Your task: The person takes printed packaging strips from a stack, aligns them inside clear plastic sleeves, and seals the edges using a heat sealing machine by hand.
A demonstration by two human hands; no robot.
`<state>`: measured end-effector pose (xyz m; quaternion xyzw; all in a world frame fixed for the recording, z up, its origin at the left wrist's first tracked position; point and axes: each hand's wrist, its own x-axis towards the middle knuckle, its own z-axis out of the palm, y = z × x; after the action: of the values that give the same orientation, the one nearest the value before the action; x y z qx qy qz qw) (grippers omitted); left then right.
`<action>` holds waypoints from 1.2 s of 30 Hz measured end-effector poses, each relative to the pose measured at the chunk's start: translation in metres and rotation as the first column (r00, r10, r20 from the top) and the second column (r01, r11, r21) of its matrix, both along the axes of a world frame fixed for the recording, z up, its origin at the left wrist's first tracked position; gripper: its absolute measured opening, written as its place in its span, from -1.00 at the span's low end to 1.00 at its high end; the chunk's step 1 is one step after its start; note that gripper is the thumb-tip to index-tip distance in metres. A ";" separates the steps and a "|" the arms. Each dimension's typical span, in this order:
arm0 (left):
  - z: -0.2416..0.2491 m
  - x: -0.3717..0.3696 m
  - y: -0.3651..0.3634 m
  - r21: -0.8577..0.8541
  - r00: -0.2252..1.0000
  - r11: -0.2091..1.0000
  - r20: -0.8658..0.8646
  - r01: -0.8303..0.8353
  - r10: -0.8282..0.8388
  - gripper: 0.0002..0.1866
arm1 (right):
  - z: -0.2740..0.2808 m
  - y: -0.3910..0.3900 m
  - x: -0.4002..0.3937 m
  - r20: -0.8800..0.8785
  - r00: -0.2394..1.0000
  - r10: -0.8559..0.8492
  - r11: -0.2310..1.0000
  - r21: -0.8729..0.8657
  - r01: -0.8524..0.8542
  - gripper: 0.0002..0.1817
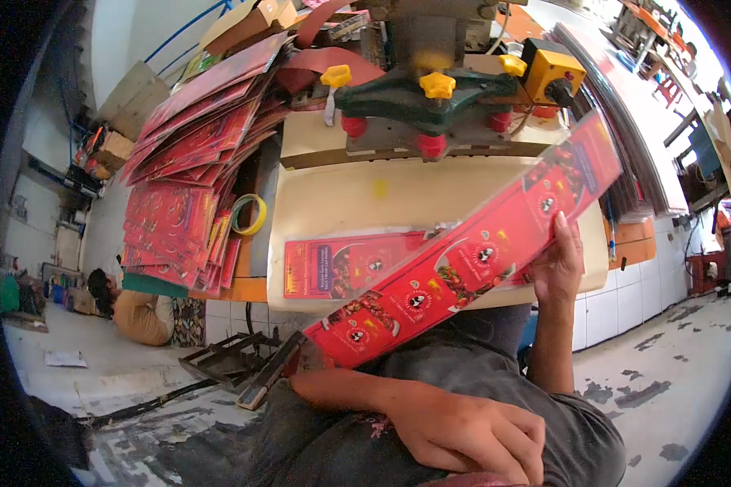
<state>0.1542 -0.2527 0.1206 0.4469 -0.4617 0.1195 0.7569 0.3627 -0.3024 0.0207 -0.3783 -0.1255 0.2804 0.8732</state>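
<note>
My right hand [559,264] grips the edge of a long red printed sheet [451,272] with a clear plastic margin. The sheet slants from upper right to lower left, above the pale board [333,191]. Beneath it, another red printed sheet [333,266] lies on the board, its middle covered. My left hand [471,438] is drawn in against my chest, fingers curled; whatever lies inside them is hidden. Behind the board stands a press head [430,101] with yellow star knobs and red feet.
To the left, a tall leaning pile of red printed sheets [195,138] stands beside a yellow tape roll [249,215]. A yellow control box [554,71] sits right of the press. Stacked flat sheets [617,122] line the right side. Another person [142,312] crouches on the left.
</note>
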 end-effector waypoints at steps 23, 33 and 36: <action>0.039 0.019 -0.027 -0.067 0.916 0.915 -0.022 0.398 -0.400 -0.49 | -0.002 -0.018 0.011 -0.151 0.981 -0.125 0.979 0.144 0.147 -0.66; 0.038 0.016 -0.033 -0.215 0.902 0.879 0.025 0.425 -0.430 -0.51 | 0.001 -0.014 0.009 -0.143 0.988 -0.062 0.970 0.226 0.093 -0.68; 0.036 0.018 -0.027 -0.164 0.922 0.909 0.005 0.382 -0.386 -0.52 | -0.001 -0.016 0.010 -0.144 0.985 -0.100 0.969 0.212 0.129 -0.68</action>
<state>0.1724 -0.2794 0.1570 0.2861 -0.5188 -0.0008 0.8056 0.3722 -0.3184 0.0196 -0.2664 -0.0756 0.2382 0.9309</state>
